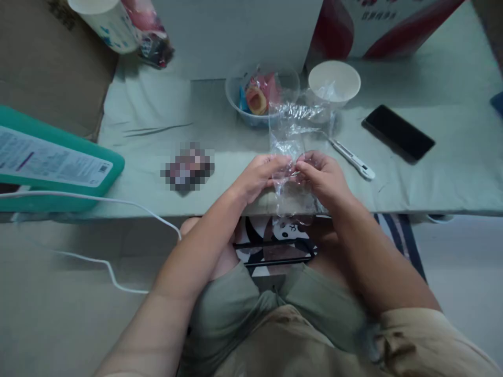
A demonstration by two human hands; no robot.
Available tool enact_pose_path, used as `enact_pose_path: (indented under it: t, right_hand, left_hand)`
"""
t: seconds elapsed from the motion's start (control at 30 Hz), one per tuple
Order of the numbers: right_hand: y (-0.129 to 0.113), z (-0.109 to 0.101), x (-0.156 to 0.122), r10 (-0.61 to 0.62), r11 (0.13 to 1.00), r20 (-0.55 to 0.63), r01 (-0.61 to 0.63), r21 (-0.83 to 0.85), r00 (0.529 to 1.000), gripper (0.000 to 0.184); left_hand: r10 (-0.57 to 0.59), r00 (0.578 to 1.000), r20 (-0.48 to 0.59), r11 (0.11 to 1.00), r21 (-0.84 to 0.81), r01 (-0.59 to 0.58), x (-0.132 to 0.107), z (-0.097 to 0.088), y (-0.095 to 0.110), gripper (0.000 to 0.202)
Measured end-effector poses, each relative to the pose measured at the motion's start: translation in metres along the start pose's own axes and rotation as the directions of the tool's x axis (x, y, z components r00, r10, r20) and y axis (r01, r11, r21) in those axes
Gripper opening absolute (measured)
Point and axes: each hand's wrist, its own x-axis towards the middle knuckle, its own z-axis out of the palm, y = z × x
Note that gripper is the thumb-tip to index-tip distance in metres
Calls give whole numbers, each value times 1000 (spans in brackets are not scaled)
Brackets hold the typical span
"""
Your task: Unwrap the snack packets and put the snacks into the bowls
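A clear, crinkled plastic bag (286,133) hangs between my two hands near the table's front edge. My left hand (263,175) pinches its left side, thumb on top. From the other side, my right hand (320,173) grips it with thumb and fingertips pressed together. The lower part of the bag droops over the edge above my lap. Just right of the bag lies a white utility knife (351,158). Beyond it stand a clear bowl (231,97) holding wrapped snacks (257,97) and a white paper bowl (346,84) with clear plastic in it.
A black phone (398,133) lies to the right. On the left are a pixelated small item (187,167), a green bottle (113,162) and a white cable (118,201). A paper cup (108,26) and a red-and-white box (377,31) stand at the back.
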Motion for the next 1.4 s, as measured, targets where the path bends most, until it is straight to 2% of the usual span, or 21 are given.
enact_pose_path:
  t: [0.03,0.1,0.23,0.3,0.37,0.43,0.53,0.6,0.67,0.73,0.8,0.87,0.97,1.03,1.07,1.13,1.2,1.27,1.33,1.4]
  right_hand:
    - [3,-3,0,-5,1000,-5,5,10,1000,44]
    - [5,-13,0,-18,1000,-22,18,-1,1000,47]
    - [9,-30,1,-101,995,-140,98,-32,985,72]
    - [12,-32,1,-168,986,-156,163,-43,973,81]
    - [15,-32,2,-240,970,-120,233,-66,963,83]
    - [16,-31,3,-329,939,-45,322,-119,943,81]
    - [17,-31,6,-463,847,44,457,-271,885,66]
    - [18,-30,9,-517,773,61,496,-395,854,50]
    - [21,-29,10,-541,705,76,501,-503,838,36]
    - [25,-26,12,-564,646,75,496,-580,822,22]
    - [26,-22,12,-616,594,37,496,-633,787,14]
    - [25,-15,10,-677,534,14,503,-680,736,10]
    - [17,-5,1,-736,426,73,544,-723,673,6]
    - [12,0,-8,-754,384,128,590,-711,644,2]
    - [10,1,-12,-759,384,142,612,-692,636,5]
    - [11,2,-20,-758,424,135,639,-642,638,24]
    - [15,1,-23,-738,510,89,640,-575,669,40]
    - [21,-1,-22,-671,632,39,598,-494,741,31]
    - [25,-1,-18,-543,781,3,506,-366,840,15]
    - [25,1,-13,-415,898,-26,405,-172,909,19]
  left_hand:
    - [-12,1000,26,1000,0,12,2,5,-2,22]
    - [0,1000,-28,1000,22,1,7,8,-5,18]
    - [108,986,-129,992,80,-98,16,-2,-8,21]
    - [234,962,-139,967,132,-216,17,-11,-14,39]
    - [377,918,-120,911,225,-345,15,-18,-19,64]
    - [515,854,-72,816,346,-464,13,-24,-23,74]
    - [671,740,42,618,520,-590,12,-29,-23,46]
    - [724,677,132,468,627,-623,12,-30,-20,34]
    - [729,652,206,334,725,-602,12,-32,-19,41]
    - [719,657,227,237,808,-540,12,-32,-19,46]
    - [732,653,195,181,868,-462,11,-34,-21,34]
    - [761,630,154,147,905,-399,10,-36,-22,18]
    - [784,605,139,136,913,-386,7,-39,-18,3]
    - [787,590,182,159,863,-479,4,-41,-12,8]
    - [791,577,204,183,820,-542,3,-40,-9,9]
    - [810,545,216,244,721,-649,-1,-39,-5,10]
    - [831,528,175,304,652,-695,-3,-39,-4,10]
    - [835,541,100,376,614,-694,-2,-40,-7,10]
    - [799,600,42,475,567,-673,2,-44,-11,22]
    - [726,686,48,579,497,-647,8,-48,-14,49]
